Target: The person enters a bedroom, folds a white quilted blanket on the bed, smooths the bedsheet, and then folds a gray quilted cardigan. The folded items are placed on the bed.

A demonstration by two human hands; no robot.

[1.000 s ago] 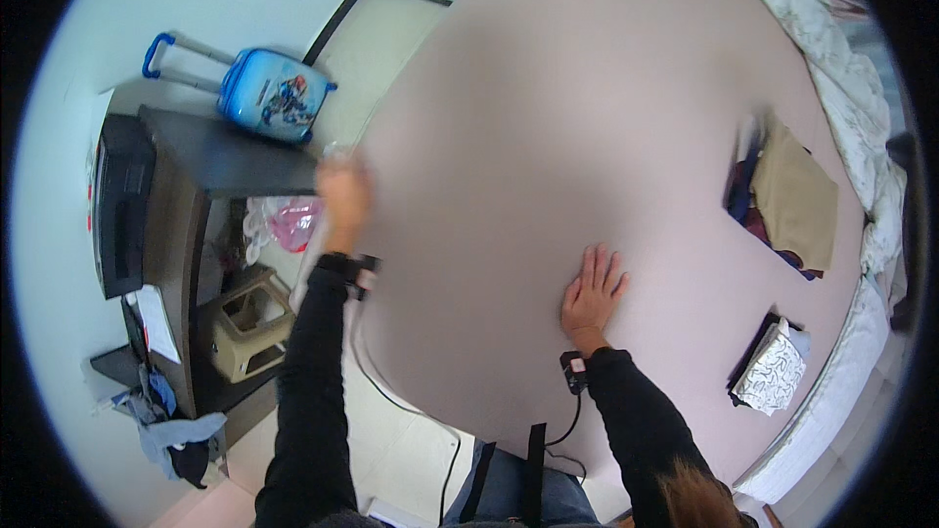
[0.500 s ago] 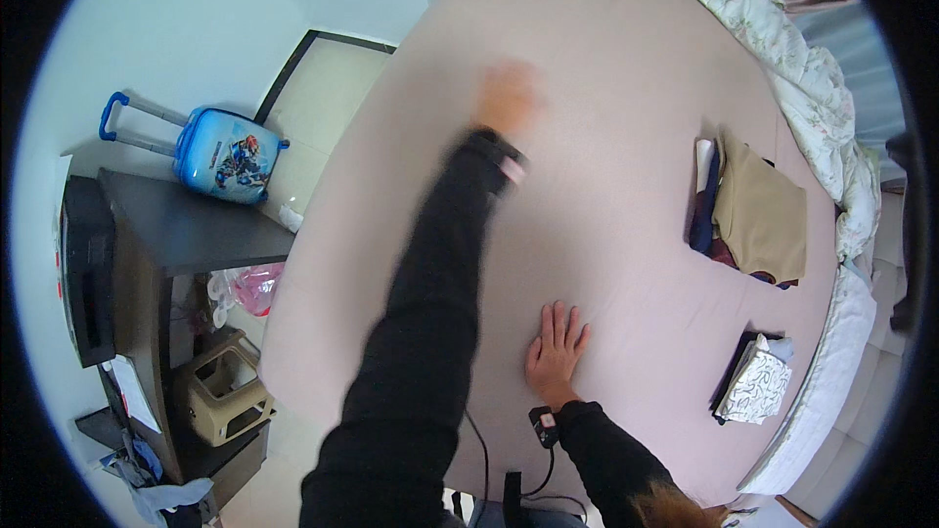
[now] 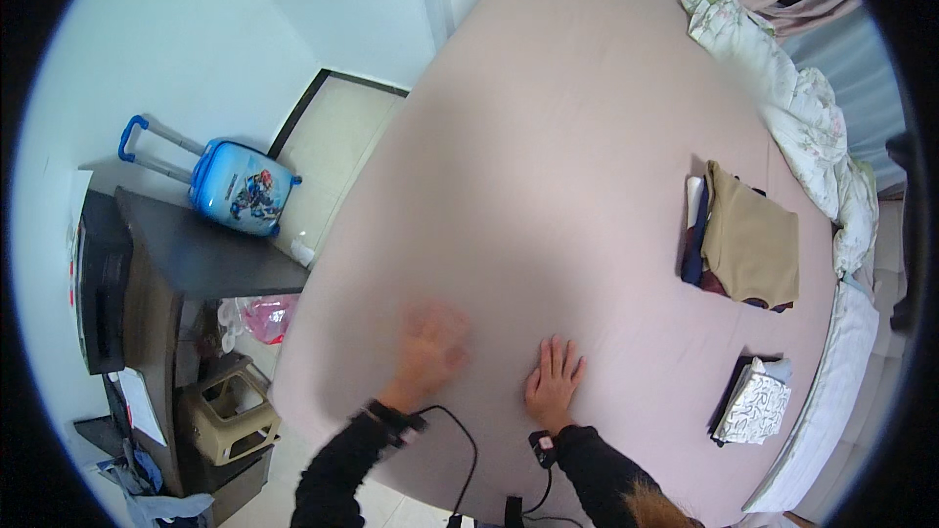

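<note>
A pinkish bed sheet (image 3: 548, 137) spreads beneath both my hands. My right hand (image 3: 555, 383) lies flat on it with fingers apart, holding nothing. To its left is my left hand (image 3: 430, 350), over the near left part of the sheet. Motion smears its fingers, so I cannot tell whether they are open or closed, and no object shows in it. Off to the right rests a stack of folded clothes with a tan garment (image 3: 753, 240) on top. Nearer to me sits a smaller folded pile topped by a white patterned cloth (image 3: 755, 405).
A floral quilt (image 3: 812, 108) is bunched along the right edge of the bed, above a white pillow (image 3: 817, 401). On the left stand a blue suitcase (image 3: 245, 188), a dark desk (image 3: 210, 249) and a tan plastic stool (image 3: 230, 411). A black cable (image 3: 476, 450) runs between my wrists.
My left hand has swept back from the far middle of the sheet to near my body. My right hand stays flat in place. The view has tilted slightly upward.
</note>
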